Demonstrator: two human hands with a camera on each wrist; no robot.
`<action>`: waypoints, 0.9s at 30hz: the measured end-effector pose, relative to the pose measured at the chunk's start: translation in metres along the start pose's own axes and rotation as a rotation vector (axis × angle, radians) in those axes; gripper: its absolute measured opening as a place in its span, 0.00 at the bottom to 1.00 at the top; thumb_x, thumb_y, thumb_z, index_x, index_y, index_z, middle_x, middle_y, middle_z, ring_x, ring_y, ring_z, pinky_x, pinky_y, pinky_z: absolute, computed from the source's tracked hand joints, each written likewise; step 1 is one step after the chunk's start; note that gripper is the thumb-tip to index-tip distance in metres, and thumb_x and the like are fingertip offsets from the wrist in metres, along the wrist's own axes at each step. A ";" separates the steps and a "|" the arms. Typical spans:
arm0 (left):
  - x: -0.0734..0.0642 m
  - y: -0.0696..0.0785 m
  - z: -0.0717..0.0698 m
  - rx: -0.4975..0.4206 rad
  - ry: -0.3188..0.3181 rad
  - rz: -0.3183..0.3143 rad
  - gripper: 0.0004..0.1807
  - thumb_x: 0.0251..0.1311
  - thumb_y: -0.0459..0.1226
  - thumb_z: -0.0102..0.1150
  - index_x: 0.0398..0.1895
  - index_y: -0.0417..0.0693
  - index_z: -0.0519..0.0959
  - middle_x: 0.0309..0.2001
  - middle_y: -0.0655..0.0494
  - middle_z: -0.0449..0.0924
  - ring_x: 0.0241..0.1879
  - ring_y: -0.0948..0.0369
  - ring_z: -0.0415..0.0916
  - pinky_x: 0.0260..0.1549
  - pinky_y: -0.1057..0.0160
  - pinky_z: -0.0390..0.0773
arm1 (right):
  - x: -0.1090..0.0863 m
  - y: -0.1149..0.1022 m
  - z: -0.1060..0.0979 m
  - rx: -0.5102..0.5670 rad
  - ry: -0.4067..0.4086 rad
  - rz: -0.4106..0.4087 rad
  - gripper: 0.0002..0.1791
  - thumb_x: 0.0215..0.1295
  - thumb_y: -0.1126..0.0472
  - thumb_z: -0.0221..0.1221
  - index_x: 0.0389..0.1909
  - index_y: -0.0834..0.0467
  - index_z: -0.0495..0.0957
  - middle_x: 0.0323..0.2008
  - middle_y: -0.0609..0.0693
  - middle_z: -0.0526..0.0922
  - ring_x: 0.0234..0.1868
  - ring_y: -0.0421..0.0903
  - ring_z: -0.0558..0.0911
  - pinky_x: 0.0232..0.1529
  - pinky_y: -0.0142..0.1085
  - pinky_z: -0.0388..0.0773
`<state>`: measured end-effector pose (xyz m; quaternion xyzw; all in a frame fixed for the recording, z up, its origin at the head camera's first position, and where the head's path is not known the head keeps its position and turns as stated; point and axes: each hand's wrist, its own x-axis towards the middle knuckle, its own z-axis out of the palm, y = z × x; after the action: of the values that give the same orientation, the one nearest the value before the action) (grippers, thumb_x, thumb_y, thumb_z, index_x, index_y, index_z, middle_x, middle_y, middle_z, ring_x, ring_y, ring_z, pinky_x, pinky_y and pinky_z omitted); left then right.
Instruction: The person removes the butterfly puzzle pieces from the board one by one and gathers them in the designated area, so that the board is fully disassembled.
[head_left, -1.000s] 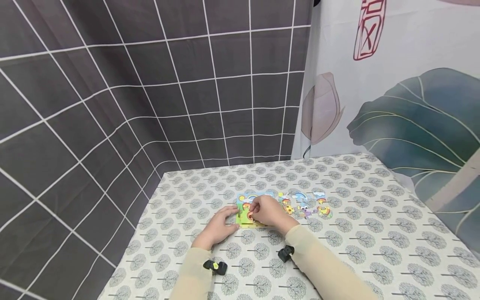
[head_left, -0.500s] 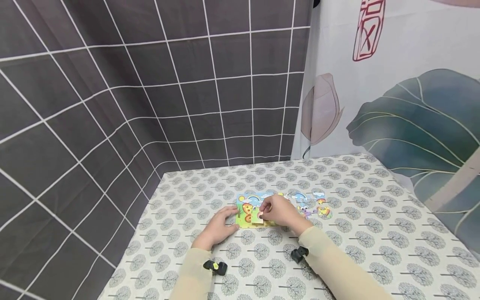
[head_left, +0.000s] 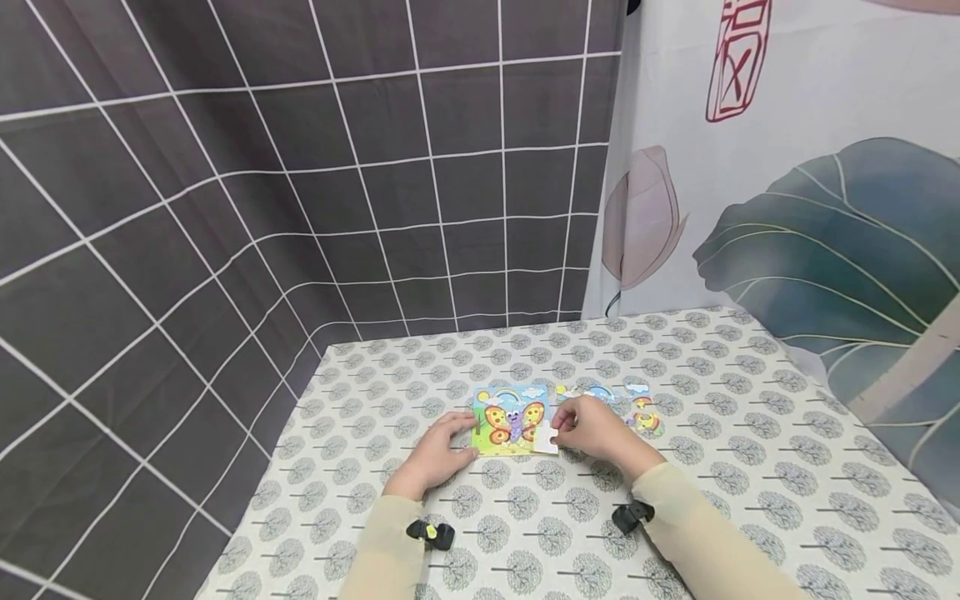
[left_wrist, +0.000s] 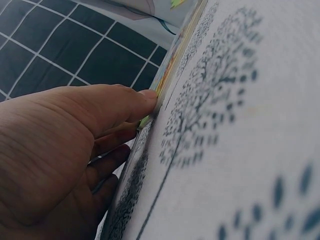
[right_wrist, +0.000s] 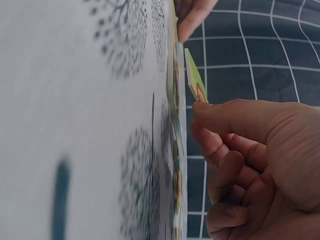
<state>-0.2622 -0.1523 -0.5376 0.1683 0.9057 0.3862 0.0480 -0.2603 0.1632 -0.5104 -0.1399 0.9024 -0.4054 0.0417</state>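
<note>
A butterfly picture board (head_left: 504, 415) lies flat on the table. My left hand (head_left: 438, 450) touches its left edge with fingers extended; in the left wrist view the thumb (left_wrist: 145, 100) is right at the edge. My right hand (head_left: 596, 429) pinches a jigsaw piece (head_left: 545, 440) between thumb and fingertips. The piece overlaps the board's lower right corner in the head view, its face pale with glare. Tilted and raised off the board in the right wrist view, the same piece (right_wrist: 194, 75) looks green with a red curve.
Right of the board lie several loose jigsaw pieces (head_left: 643, 417), partly hidden behind my right hand. A tree-print cloth (head_left: 390, 375) covers the table. Dark grid fabric (head_left: 375, 192) hangs behind and at the left, a white leaf-print curtain (head_left: 675, 200) at the right.
My right hand has carried the jigsaw piece rightward across the board, from its left part to its lower right corner. The butterfly now shows more fully. My left hand has stayed in place.
</note>
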 end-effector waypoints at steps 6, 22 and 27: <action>0.000 -0.001 0.001 0.010 0.000 0.022 0.30 0.62 0.39 0.71 0.69 0.49 0.78 0.72 0.59 0.72 0.75 0.51 0.64 0.77 0.43 0.58 | -0.010 0.011 -0.008 -0.013 0.021 0.043 0.11 0.53 0.68 0.75 0.31 0.52 0.83 0.27 0.44 0.81 0.30 0.42 0.79 0.34 0.34 0.81; -0.001 0.001 0.000 0.029 -0.001 0.014 0.30 0.63 0.40 0.71 0.69 0.51 0.78 0.73 0.60 0.71 0.76 0.52 0.63 0.78 0.45 0.58 | -0.027 0.028 -0.022 0.015 -0.060 0.055 0.10 0.53 0.65 0.76 0.30 0.53 0.84 0.26 0.45 0.83 0.29 0.45 0.81 0.35 0.39 0.81; 0.000 0.001 -0.001 0.034 0.003 0.026 0.30 0.63 0.39 0.70 0.69 0.49 0.78 0.72 0.59 0.72 0.75 0.52 0.64 0.77 0.44 0.58 | -0.028 0.028 -0.023 0.031 -0.065 0.064 0.10 0.53 0.63 0.78 0.30 0.53 0.84 0.26 0.46 0.83 0.29 0.46 0.81 0.35 0.39 0.80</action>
<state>-0.2622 -0.1518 -0.5363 0.1803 0.9100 0.3713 0.0386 -0.2441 0.2051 -0.5169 -0.1234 0.8982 -0.4130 0.0860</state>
